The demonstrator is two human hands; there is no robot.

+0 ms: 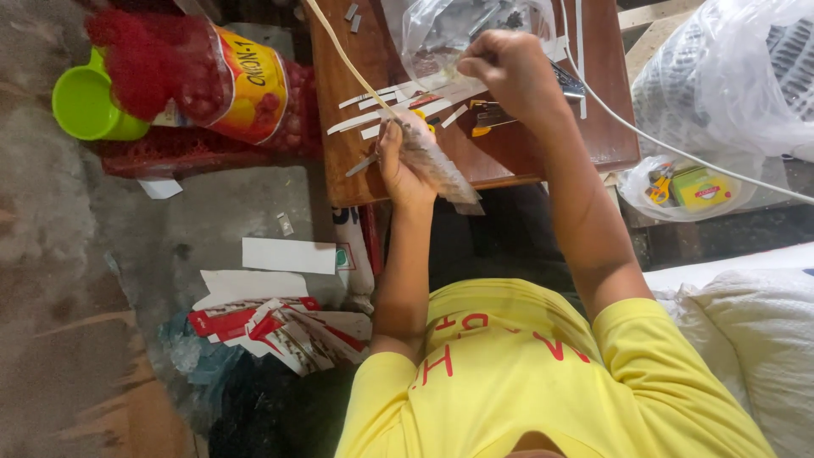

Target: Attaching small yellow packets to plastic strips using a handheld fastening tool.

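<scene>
Two hands sort thin white strips over a small wooden worktop.

The left hand (405,165) is closed around a fanned bundle of pale strips (441,170), which slants down past the front edge of the worktop (509,157). The right hand (509,72) is clenched loosely, fingertips pressed together as if pinching something small; what it pinches I cannot tell. More white strips (407,106) lie loose on the wood between the hands, beside a clear plastic bag (449,34). To do this well, I judge, the bundle needs a firm grip near its base so the fan stays in order, with each strip taken singly. A red mesh sack (195,72) and a green cup (85,106) sit well apart.
</scene>
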